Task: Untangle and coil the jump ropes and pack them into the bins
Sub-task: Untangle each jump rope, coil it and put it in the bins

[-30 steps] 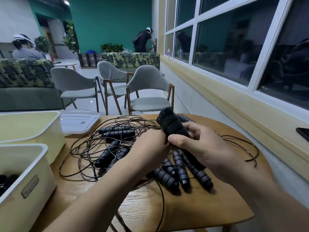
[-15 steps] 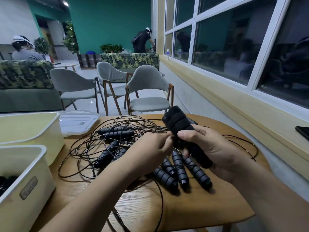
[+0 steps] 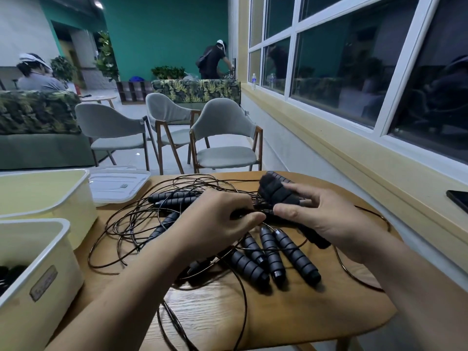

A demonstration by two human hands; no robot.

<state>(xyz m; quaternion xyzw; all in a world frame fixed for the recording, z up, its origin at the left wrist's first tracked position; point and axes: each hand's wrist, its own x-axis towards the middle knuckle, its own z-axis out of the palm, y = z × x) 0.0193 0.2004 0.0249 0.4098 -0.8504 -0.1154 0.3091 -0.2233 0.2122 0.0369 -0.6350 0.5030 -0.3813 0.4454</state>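
Note:
A tangle of thin black rope cords with several ribbed black handles covers the round wooden table. My right hand grips a pair of black foam handles held just above the pile, their tops pointing up and away. My left hand is closed on the cord right beside those handles, thumb meeting my right thumb. Two cream bins stand at the left: the near bin holds dark rope at its bottom, the far bin looks bare inside.
A white bin lid lies behind the far bin. Grey chairs stand beyond the table. A dark phone rests on the yellow window ledge at right. Two people are at the back of the room.
My right hand has lowered and tilted the held handles toward the table. My left hand has shifted right and closed on the cord next to them.

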